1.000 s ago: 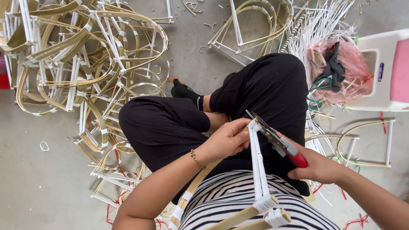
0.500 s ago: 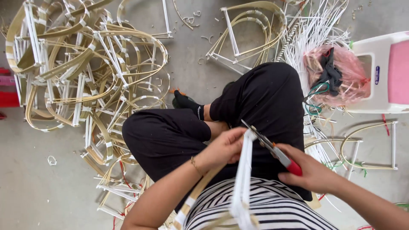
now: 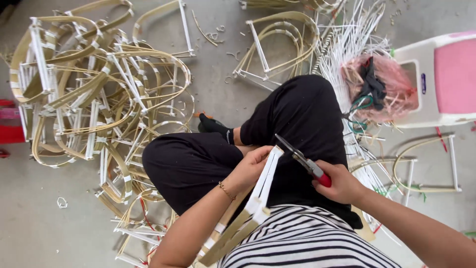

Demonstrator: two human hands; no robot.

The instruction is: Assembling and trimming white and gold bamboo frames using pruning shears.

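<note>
left hand point(image 3: 250, 168) closed around the white-wrapped bamboo frame point(image 3: 260, 193), held over the lap. right hand point(image 3: 342, 184) gripping red-handled pliers point(image 3: 303, 160), tips at the frame's top end. big pile of frames point(image 3: 94, 99) lies left — this one not yet set down.

the light is soft and even daylight, quite bright, with no strong direction. shadows are weak and short, only a faint dark zone under the black trousers point(image 3: 277, 144) on the grey floor point(image 3: 34, 228). no glare is seen. the center is sharp, while the right forearm point(image 3: 426, 233) at the bottom edge looks slightly blurred and stretched by the wide lens.
</note>
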